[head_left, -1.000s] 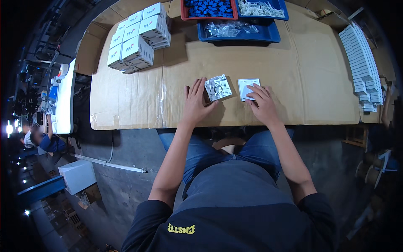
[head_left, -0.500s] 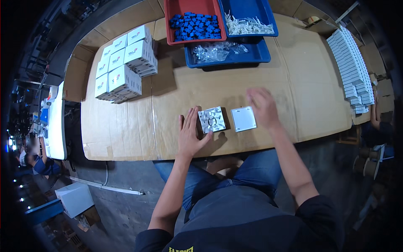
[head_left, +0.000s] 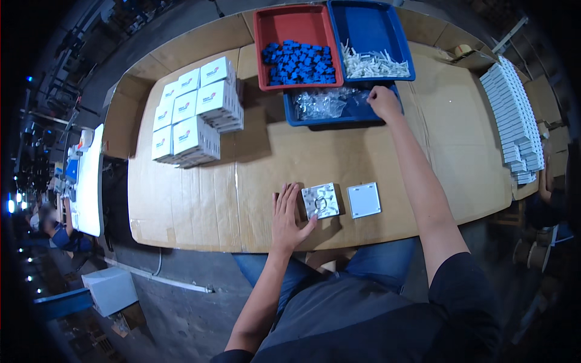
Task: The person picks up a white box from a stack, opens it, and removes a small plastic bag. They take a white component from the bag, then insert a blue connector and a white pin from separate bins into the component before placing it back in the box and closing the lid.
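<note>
My left hand (head_left: 287,218) lies flat on the cardboard tabletop with fingers spread. Its thumb reaches the lower left corner of a square white piece (head_left: 327,209) with a shiny, mottled face and a dark ring in its middle. Just to the right lies a flat white square plate (head_left: 364,200) with small dark marks near its corners. My right hand (head_left: 385,104) is stretched out over the right end of a low blue bin (head_left: 339,121) of clear plastic bags (head_left: 318,104). Its fingers are pinched together beside the clear plastic; what they hold, if anything, is hard to make out.
Behind stand a red bin (head_left: 296,27) of small blue parts and a blue bin (head_left: 369,30) of white plastic pieces. White boxes (head_left: 193,115) are stacked at the left, and white plates (head_left: 514,115) at the far right. Cardboard walls (head_left: 187,45) rim the table.
My right hand has moved from beside the white plate forward to the low blue bin, its fingers now pinched. My left hand stays by the mottled square. The whole view has shifted slightly.
</note>
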A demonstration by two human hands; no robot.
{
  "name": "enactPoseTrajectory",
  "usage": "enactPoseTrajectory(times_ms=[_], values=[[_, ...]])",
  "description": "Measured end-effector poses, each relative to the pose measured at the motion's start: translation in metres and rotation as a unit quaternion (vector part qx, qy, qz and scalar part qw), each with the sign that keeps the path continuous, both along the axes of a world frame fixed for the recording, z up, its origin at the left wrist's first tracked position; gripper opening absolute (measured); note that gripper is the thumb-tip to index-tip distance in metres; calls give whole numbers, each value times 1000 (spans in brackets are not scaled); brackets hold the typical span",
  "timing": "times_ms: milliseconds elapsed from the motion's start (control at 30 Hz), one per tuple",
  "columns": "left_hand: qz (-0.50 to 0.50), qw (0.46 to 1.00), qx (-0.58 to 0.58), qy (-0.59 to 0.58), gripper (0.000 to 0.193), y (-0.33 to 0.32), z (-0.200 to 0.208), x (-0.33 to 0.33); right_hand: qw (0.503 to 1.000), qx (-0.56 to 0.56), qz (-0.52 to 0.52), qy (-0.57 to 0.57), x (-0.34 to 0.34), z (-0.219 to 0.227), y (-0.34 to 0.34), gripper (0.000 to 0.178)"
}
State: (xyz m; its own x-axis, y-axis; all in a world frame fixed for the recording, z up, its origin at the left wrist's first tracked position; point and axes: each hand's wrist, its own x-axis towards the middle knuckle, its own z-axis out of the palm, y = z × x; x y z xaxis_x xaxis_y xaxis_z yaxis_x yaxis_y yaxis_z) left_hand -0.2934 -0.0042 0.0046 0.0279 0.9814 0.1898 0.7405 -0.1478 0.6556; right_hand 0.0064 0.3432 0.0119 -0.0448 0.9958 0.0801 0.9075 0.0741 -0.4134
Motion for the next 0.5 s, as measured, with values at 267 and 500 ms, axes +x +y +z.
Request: enactPoseTrajectory(times_ms=[267,500], values=[[47,996,58,-58,64,1,3,0,884,-105,102,443,0,60,-93,13],[63,903,-116,-409,32,41,92,73,840,-182,128,494,-35,90,-242,11]])
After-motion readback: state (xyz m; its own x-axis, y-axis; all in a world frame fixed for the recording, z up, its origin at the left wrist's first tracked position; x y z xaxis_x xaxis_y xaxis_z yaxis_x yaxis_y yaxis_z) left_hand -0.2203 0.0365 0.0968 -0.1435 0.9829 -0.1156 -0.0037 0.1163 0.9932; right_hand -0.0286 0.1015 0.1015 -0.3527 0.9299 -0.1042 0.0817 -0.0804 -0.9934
